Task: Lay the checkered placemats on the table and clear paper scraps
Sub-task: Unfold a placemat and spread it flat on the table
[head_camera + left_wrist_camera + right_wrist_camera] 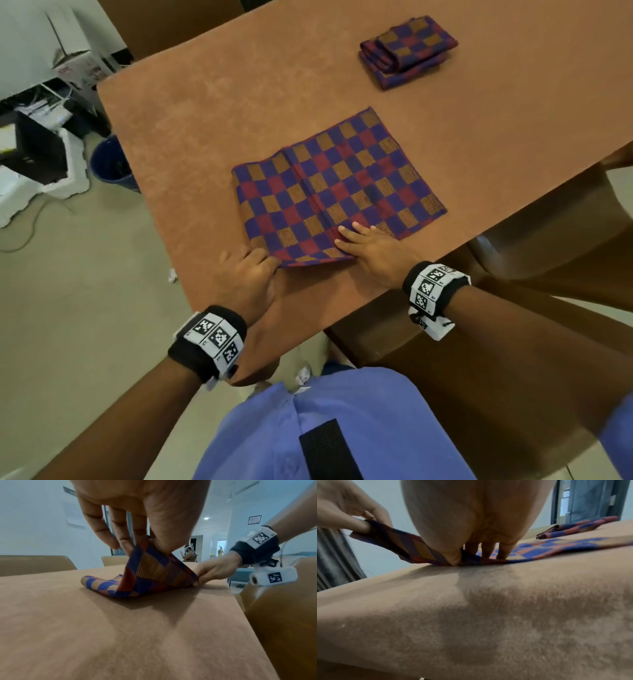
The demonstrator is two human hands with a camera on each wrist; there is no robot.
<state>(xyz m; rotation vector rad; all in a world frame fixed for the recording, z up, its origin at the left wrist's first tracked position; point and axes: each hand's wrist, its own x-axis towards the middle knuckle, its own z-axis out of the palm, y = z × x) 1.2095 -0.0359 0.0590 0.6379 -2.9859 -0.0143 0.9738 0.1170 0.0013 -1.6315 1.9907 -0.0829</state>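
A checkered placemat (342, 178) in blue, red and orange lies partly unfolded in the middle of the brown table (205, 120). My left hand (255, 267) pinches its near left corner between thumb and fingers and lifts it off the table, as the left wrist view shows (150, 540). My right hand (359, 243) holds the near edge, fingers on top and thumb under it (204, 574). A stack of folded placemats (407, 48) sits at the far right. Paper scraps lie on the floor by the table's left edge (172, 275) and near my body (303, 375).
A dark blue bin (111, 164) stands on the floor left of the table. Boxes and white foam (51, 154) clutter the floor further left. Brown chairs (548, 222) stand along the table's right side. Bare tabletop surrounds the mat.
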